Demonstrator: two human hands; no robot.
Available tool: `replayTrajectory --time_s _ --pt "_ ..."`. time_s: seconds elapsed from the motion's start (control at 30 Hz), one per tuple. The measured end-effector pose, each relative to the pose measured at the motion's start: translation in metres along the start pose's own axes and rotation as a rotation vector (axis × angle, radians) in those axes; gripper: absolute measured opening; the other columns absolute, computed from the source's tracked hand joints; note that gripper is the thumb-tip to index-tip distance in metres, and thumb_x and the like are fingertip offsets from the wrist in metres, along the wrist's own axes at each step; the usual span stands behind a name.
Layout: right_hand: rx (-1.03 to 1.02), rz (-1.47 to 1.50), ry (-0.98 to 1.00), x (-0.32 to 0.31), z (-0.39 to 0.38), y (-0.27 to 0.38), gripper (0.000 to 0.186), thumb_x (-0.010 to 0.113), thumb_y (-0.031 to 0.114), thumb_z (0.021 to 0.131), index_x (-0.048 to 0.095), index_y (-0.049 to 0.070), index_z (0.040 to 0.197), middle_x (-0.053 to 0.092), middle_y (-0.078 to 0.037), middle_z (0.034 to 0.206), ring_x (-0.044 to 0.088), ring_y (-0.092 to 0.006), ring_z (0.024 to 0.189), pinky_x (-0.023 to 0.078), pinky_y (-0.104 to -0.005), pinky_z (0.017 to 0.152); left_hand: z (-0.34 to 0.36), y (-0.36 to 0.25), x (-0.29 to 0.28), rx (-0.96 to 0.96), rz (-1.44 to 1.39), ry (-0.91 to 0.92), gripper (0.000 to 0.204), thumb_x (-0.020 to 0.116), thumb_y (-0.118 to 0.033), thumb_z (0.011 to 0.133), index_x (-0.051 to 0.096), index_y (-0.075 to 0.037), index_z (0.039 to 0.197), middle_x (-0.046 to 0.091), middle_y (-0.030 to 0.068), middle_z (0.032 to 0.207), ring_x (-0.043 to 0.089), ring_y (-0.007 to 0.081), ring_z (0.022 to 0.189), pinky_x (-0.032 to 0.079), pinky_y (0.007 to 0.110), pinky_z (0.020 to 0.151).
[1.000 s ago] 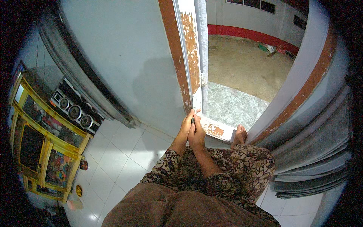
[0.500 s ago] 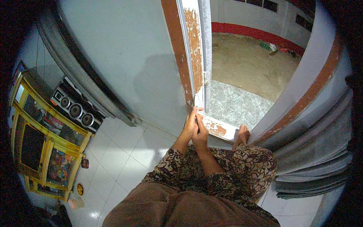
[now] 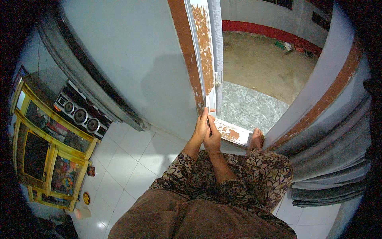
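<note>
In front of me, both hands are closed together around a narrow, pale-bladed knife, its handle mostly hidden by my fingers. My left hand has its fingers reaching up along the base of the blade. Tucked against it on the right side, my right hand also grips the handle. The blade points away from me and lies against the inner face of the white door frame. Above the blade, that face shows a long brown patch with ragged paint edges.
The white sill has brown patches, and my bare foot rests at its right end. Beyond it lie grey tiles and bare ground. A grey curtain hangs at right. A yellow cabinet and a speaker unit stand left.
The view has shifted slightly. My hands and the knife have edged a little farther up and away, staying against the frame, with both hands still holding on.
</note>
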State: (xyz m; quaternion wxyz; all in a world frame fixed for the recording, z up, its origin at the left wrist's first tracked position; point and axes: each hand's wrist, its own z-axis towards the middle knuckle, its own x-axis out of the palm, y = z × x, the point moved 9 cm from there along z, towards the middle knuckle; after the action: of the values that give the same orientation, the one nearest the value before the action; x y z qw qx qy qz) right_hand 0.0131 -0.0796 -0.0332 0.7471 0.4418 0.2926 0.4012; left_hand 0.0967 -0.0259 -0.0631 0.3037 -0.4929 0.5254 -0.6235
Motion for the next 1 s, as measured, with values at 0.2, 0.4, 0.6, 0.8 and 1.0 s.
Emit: replayTrajectory --time_s 0.2,0.4,0.6,0.8,1.0 --pt "0.018 -0.031 0.024 0.0 0.0 0.002 0.044 0.042 -0.002 0.087 0.046 -0.003 0.132 0.055 -0.024 0.125 0.053 -0.0307 0.12 0.039 -0.0365 0.1 0.0 0.003 -0.001 -0.008 -0.021 -0.004 0.056 0.035 -0.052 0.097 0.056 -0.004 0.116 0.049 0.0 0.072 0.046 0.0087 0.063 0.04 0.023 0.058" --pt "0.01 -0.012 0.017 -0.001 0.003 0.003 0.045 0.041 -0.001 0.088 0.045 -0.001 0.133 0.052 -0.022 0.13 0.048 -0.0292 0.124 0.036 -0.0352 0.103 0.002 0.003 0.0 -0.01 -0.038 -0.019 0.057 0.034 -0.053 0.097 0.057 -0.004 0.114 0.051 0.0009 0.074 0.047 0.0086 0.063 0.041 0.023 0.058" --pt "-0.038 0.026 -0.005 -0.004 0.002 0.008 0.047 0.042 -0.002 0.086 0.045 0.002 0.133 0.053 -0.024 0.128 0.05 -0.0335 0.122 0.04 -0.0374 0.099 0.002 0.002 -0.003 -0.014 0.05 -0.039 0.055 0.033 -0.052 0.098 0.058 -0.005 0.112 0.052 0.0018 0.075 0.049 0.0101 0.064 0.041 0.023 0.058" --pt "0.013 -0.034 0.021 -0.002 -0.002 0.002 0.044 0.042 0.001 0.09 0.046 0.002 0.134 0.053 -0.021 0.129 0.051 -0.0279 0.121 0.039 -0.0363 0.1 -0.001 0.014 -0.009 -0.091 0.012 -0.071 0.055 0.034 -0.053 0.097 0.058 -0.005 0.112 0.051 0.0014 0.074 0.049 0.0112 0.064 0.042 0.024 0.058" --pt "0.039 0.108 0.019 -0.005 0.002 -0.005 0.044 0.045 0.001 0.09 0.046 0.001 0.134 0.054 -0.022 0.127 0.052 -0.0272 0.12 0.039 -0.0359 0.1 0.0 0.004 -0.002 -0.042 0.059 -0.063 0.055 0.034 -0.054 0.096 0.058 -0.006 0.111 0.051 0.0028 0.079 0.048 0.0118 0.07 0.042 0.025 0.063"
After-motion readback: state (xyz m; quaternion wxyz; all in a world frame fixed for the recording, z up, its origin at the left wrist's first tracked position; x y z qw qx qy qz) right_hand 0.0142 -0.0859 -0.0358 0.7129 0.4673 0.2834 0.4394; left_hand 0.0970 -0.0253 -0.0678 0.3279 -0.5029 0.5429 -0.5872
